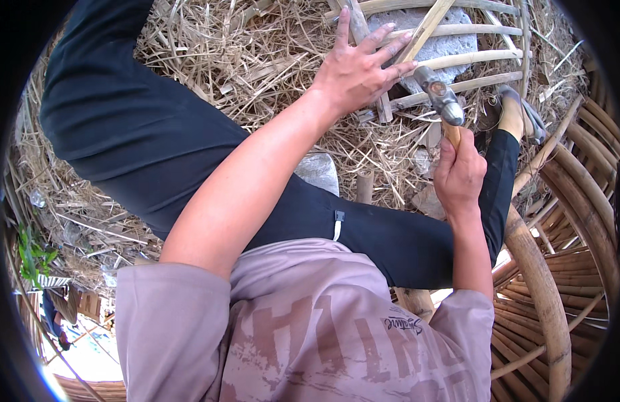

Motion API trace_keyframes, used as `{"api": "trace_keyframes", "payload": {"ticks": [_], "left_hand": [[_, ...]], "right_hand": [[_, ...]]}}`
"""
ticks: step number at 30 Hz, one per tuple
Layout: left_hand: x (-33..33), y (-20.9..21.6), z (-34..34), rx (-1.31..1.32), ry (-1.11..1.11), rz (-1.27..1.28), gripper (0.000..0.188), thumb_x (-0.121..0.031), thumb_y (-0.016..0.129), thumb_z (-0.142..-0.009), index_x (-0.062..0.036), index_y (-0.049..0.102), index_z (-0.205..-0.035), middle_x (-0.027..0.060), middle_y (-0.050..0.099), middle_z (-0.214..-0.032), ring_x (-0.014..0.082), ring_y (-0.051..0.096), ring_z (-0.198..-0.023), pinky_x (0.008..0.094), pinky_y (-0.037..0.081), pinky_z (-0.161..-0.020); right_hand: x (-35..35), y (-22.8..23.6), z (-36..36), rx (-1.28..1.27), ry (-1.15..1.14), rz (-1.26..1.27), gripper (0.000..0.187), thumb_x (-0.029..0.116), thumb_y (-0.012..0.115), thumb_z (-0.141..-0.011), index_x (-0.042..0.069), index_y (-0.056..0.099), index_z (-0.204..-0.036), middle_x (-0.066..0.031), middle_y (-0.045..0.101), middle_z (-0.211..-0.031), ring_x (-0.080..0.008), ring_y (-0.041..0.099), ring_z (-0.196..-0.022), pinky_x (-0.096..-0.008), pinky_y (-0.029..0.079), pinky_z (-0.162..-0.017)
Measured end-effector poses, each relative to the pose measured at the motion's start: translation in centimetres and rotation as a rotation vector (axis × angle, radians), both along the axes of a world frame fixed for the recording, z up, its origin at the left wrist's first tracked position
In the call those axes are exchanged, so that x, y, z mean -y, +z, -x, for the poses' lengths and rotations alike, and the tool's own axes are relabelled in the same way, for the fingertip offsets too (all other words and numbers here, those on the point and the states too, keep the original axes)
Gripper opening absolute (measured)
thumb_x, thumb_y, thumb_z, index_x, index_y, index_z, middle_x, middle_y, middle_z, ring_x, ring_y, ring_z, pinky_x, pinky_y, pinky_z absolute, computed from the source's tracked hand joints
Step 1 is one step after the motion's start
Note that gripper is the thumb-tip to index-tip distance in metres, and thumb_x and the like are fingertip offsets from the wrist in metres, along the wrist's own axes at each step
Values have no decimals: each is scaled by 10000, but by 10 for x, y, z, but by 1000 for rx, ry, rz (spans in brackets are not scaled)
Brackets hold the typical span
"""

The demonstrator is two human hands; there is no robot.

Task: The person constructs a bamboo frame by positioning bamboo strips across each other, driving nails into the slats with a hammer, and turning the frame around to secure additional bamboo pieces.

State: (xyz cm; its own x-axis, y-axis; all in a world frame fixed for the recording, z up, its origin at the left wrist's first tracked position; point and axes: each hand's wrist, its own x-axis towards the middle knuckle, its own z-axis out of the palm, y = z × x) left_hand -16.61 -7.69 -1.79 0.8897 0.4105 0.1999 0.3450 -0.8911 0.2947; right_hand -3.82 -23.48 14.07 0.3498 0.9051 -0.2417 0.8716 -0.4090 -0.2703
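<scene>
My right hand (460,173) is closed round the wooden handle of a hammer (449,107). Its metal head is raised beside the fingertips of my left hand, over the edge of a bamboo frame (474,59). Fingers spread, my left hand (360,75) lies across the frame's left side, its fingertips by a slanting bamboo strip (428,28). That hand covers part of the joint where the strips meet. The frame has several curved slats joined to a crosspiece at the right. Beneath it shows a grey stone slab (444,48). No nail can be made out.
Straw and bamboo shavings (216,60) cover the ground. My legs in dark trousers (142,134) stretch out to both sides, one foot (521,114) close to the frame. Large curved bamboo pieces (541,295) stand at the right. Another person (55,311) is partly visible at the far left.
</scene>
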Motion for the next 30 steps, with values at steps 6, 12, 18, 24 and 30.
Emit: {"api": "trace_keyframes", "payload": {"ticks": [6,12,18,24,30], "left_hand": [[3,-6,1,-11,-7,27,340,-442,457,-1070,-448,632,-1361,-51,480,-1583,226,448,-1457,823,58,-1164],[6,-5,0,-83,-20,23,461,-478,584,-989,-513,528,-1445,-69,416,-1626,219,447,-1455,819,-2,-1160],[5,-7,2,-2,-11,44,344,-452,481,-1053,-457,630,-1363,-62,471,-1590,225,447,-1456,812,58,-1168],[6,-10,0,19,-1,37,346,-448,482,-1054,-457,625,-1369,-64,480,-1584,226,448,-1454,807,75,-1170],[7,-7,0,-8,-13,31,344,-449,471,-1060,-454,627,-1367,-61,464,-1596,226,444,-1458,803,93,-1172]], "right_hand": [[-2,-11,-2,18,129,-92,188,176,651,-986,33,590,-1091,-165,660,-783,-389,669,-643,-470,526,-563],[1,-11,-1,49,133,-40,190,225,631,-1007,63,531,-997,-147,669,-781,-385,672,-652,-481,534,-553],[7,-10,-1,78,81,92,172,201,655,-987,55,571,-1022,-159,653,-794,-379,668,-663,-461,530,-558],[7,-16,3,102,58,264,194,188,664,-980,40,575,-1068,-158,637,-742,-376,663,-631,-453,530,-554],[9,-14,2,-16,100,-125,175,211,609,-1021,50,540,-1029,-186,664,-758,-417,661,-637,-498,526,-554]]}}
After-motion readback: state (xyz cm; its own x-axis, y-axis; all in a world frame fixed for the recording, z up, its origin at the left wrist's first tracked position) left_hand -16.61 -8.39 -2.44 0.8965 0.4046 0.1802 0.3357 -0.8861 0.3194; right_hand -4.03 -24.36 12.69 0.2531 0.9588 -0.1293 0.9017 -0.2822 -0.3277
